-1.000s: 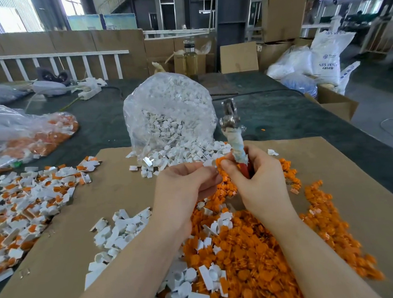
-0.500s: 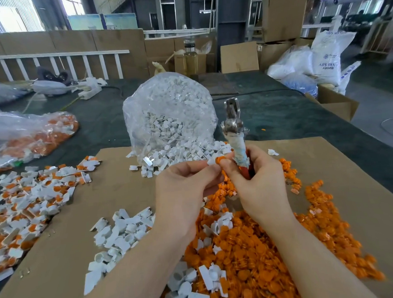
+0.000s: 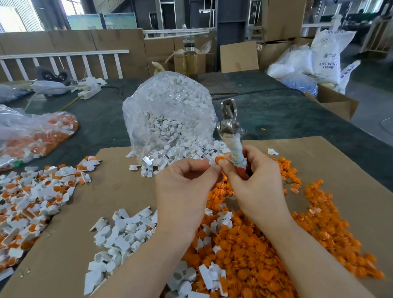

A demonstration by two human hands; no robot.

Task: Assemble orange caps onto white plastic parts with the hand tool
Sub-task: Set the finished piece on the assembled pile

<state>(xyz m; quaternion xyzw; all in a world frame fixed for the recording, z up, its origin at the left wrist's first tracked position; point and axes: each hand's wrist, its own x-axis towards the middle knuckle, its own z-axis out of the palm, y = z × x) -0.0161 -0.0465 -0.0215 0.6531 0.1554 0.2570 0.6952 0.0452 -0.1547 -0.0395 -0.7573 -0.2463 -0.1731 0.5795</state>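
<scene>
A: Surface first?

B: Dark green, mottled surface (image 3: pixel 280 111), with a flat sheet of brown cardboard (image 3: pixel 114 177) laid over its near part. Room behind: stacked cardboard boxes, a white railing, printed white sacks, a grey pillar.

A: Take the clear plastic bag of white plastic parts (image 3: pixel 168 118) as landmark.

B: It stands at the cardboard's far edge, crinkled, glossy, mouth spilling small angular white pieces toward the viewer. Nearer than the bag, a broad heap of small round orange plastic caps (image 3: pixel 254 249). Left of that heap, a loose pile of white ring-and-tab parts (image 3: pixel 122 234). Far left of the bag, a spread of assembled white-and-orange pieces (image 3: pixel 30 200), and a second clear bag with orange contents (image 3: pixel 29 136).

A: Hands?

B: Both raised just in front of the bag. Right hand (image 3: pixel 255 182) curled round the hand tool (image 3: pixel 231 135), upright: shiny metal head, grubby white-taped shaft, red handle. Left hand (image 3: pixel 184 186) fingers curled, pinching a white part with an orange cap (image 3: pixel 215 159), touching the right thumb beside the tool's shaft.
</scene>
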